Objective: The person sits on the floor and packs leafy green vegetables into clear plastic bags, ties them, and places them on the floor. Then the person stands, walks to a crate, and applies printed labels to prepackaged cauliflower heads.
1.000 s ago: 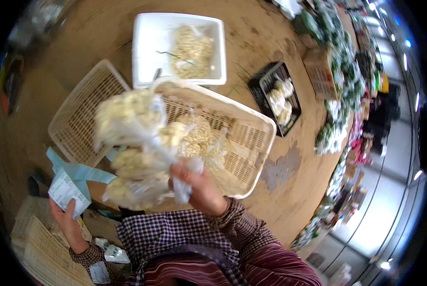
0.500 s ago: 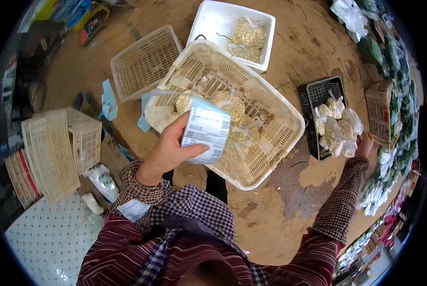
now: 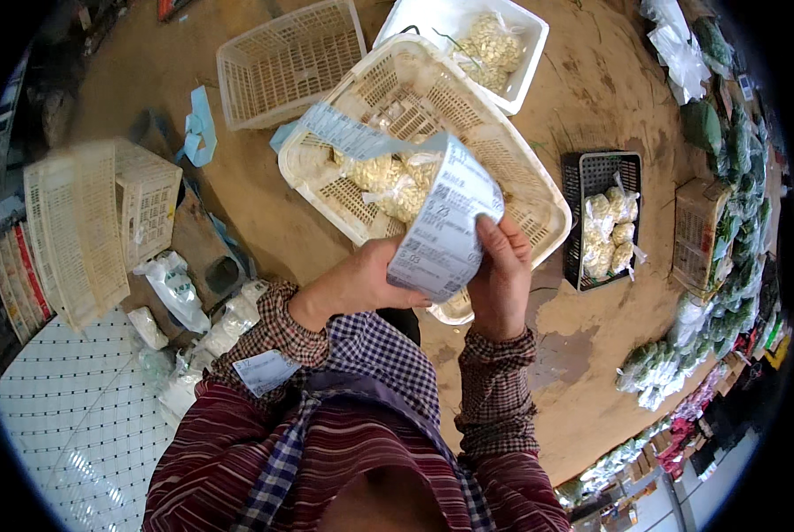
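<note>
A long strip of printed white labels [image 3: 445, 222] curls between my hands, its tail trailing up and left over a large cream plastic basket [image 3: 525, 208]. My left hand [image 3: 357, 279] grips the strip's lower left edge, the fingers partly behind it. At the right edge, my right hand [image 3: 501, 279] pinches the labels between thumb and fingers. Inside the basket beneath lie clear bags of pale, bean-like pieces [image 3: 397, 191]. Similar bags [image 3: 610, 226] fill part of a black crate [image 3: 572, 222] to the right. One label [image 3: 266, 371] is stuck on my left sleeve.
Beyond the basket stand an empty-looking cream crate [image 3: 290, 66] and a white foam box [image 3: 534, 53] holding more bagged pieces. Stacked crates [image 3: 78, 230] and a white dotted surface [image 3: 69, 399] are at left. Wrapped green vegetables [image 3: 738, 213] line the right side.
My right hand has let go of a bag at the black crate and come to the labels. The bags now rest in that crate. The label strip has shifted right and spread out.
</note>
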